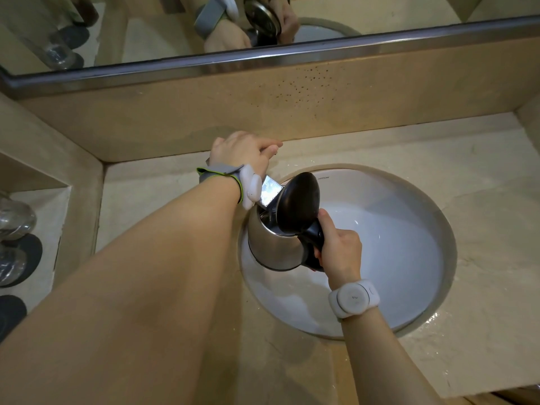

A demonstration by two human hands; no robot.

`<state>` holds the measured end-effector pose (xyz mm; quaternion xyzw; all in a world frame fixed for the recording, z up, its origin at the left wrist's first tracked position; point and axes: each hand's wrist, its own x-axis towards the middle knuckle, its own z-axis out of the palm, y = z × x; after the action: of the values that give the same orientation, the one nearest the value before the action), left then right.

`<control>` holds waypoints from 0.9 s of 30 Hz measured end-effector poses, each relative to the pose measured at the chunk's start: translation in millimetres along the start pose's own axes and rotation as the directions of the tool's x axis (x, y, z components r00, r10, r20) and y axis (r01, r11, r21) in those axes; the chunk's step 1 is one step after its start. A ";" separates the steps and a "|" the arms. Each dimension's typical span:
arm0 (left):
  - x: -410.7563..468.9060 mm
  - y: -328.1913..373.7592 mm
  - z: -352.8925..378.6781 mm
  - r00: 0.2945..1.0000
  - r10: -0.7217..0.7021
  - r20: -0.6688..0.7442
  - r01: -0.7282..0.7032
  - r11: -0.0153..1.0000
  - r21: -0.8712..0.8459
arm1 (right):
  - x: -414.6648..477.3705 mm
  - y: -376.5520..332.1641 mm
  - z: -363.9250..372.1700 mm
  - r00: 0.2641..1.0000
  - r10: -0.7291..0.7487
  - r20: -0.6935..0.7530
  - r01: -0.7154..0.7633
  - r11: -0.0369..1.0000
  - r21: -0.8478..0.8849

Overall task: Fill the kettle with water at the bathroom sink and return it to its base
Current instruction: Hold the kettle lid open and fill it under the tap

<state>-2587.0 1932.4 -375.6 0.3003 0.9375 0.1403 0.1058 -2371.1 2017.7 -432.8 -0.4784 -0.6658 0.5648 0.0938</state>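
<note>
While right hand (340, 247) grips kettle (274, 244) handle over sink (409, 258), left hand (242, 153) clasps faucet (270, 191).

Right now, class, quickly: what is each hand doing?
Left hand: closed on the tap handle, which it hides.
Right hand: closed on the kettle handle, lid open.

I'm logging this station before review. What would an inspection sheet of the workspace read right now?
Surface: beige stone counter, wet patches near the sink.
Job's things: steel kettle, lid open, held over the sink under the tap; base not seen.
Clutter: glasses on dark coasters in a side niche.
Grippers: left hand on the tap handle; right hand grips the kettle handle.
Cables: nothing seen.
Surroundings: mirror above a speckled backsplash.
</note>
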 end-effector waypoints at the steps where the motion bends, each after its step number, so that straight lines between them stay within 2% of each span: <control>1: -0.5 -0.2 0.1 1.000 -0.001 -0.005 0.001 1.000 -0.001 | -0.3 0.1 0.3 1.000 -0.001 0.002 0.001 1.000 -0.001; 5: -1.0 0.1 0.3 1.000 -0.006 -0.006 0.006 1.000 -0.004 | 0.2 2.5 2.0 1.000 0.007 0.012 -0.006 1.000 -0.030; 9: -2.6 3.1 -1.7 1.000 -0.007 -0.006 0.007 1.000 0.007 | -0.7 1.4 2.3 0.996 -0.064 0.054 0.068 0.994 -0.080; 14: -4.0 1.6 -1.7 0.999 -0.016 -0.041 0.016 1.000 -0.009 | 1.6 10.6 4.7 0.998 0.069 0.003 -0.069 0.997 0.029; 27: -4.6 4.1 -2.1 0.997 -0.047 -0.055 0.047 0.999 0.007 | 9.9 20.7 5.8 0.997 0.074 0.011 -0.074 0.997 0.023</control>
<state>-2581.7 1932.4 -371.8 0.2747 0.9474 0.1422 0.0822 -2369.1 2019.2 -456.3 -0.4988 -0.6415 0.5779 0.0752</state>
